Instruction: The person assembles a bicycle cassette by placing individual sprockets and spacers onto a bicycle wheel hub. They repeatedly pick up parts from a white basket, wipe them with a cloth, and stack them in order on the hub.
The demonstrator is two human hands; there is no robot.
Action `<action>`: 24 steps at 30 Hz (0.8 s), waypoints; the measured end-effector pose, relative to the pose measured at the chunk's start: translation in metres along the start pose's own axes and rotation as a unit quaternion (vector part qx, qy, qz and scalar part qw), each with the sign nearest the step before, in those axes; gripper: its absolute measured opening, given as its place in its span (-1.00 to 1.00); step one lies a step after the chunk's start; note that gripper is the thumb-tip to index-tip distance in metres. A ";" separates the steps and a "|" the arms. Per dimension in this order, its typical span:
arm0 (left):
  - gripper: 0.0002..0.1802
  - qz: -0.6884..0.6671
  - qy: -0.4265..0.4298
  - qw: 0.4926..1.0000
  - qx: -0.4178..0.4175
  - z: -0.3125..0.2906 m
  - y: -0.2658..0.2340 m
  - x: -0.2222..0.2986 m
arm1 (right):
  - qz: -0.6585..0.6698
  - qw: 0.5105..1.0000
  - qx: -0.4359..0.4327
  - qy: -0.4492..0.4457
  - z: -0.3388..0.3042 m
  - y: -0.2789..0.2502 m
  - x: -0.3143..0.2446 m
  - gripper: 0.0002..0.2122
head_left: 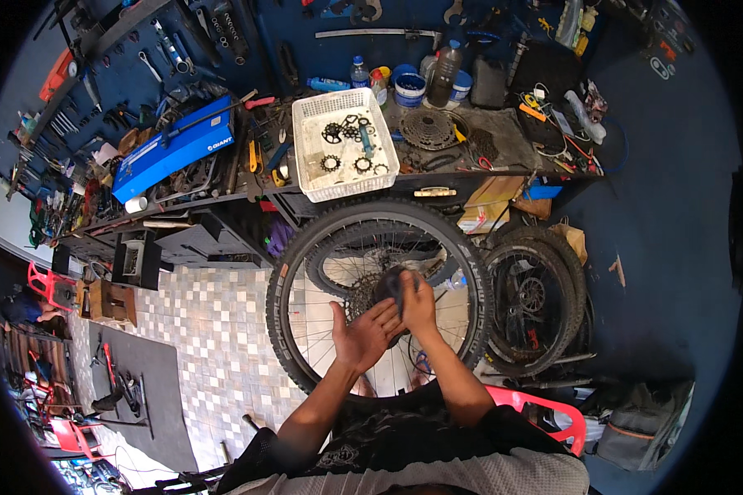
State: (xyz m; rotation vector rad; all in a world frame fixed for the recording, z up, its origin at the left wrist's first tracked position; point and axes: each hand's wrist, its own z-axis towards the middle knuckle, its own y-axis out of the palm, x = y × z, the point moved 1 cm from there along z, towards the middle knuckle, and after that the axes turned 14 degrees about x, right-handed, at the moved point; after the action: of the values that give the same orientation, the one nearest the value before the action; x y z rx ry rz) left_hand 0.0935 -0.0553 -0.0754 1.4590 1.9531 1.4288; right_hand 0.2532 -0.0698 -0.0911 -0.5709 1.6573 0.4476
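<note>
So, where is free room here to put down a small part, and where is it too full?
The white basket has bare floor at its near end, in front of the sprockets. The tiled floor left of the wheel is bare up to the dark mat. The workbench is crowded with tools, bottles and a cassette. Both hands, left hand and right hand, are at the wheel's hub.
</note>
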 end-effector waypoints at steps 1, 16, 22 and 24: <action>0.37 0.000 0.014 1.000 -0.018 0.000 0.001 0.006 | 0.083 0.994 0.032 0.067 0.006 0.001 0.001 -0.62; -0.25 0.373 0.299 0.878 0.009 0.073 0.054 0.126 | -0.176 0.951 0.158 -0.197 0.070 -0.076 -0.004 -0.64; -0.62 0.779 0.402 0.440 0.192 0.200 0.078 0.258 | -0.275 0.944 0.073 -0.167 0.059 -0.133 0.026 -0.61; -0.63 0.845 0.323 0.352 0.240 0.235 0.078 0.274 | -0.282 0.948 0.051 -0.136 0.050 -0.139 0.033 -0.61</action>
State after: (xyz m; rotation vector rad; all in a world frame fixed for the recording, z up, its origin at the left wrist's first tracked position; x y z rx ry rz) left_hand 0.1878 0.3000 -0.0354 4.2388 -0.1328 2.0724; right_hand 0.3725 -0.1554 -0.1284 -0.8311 1.1764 0.0146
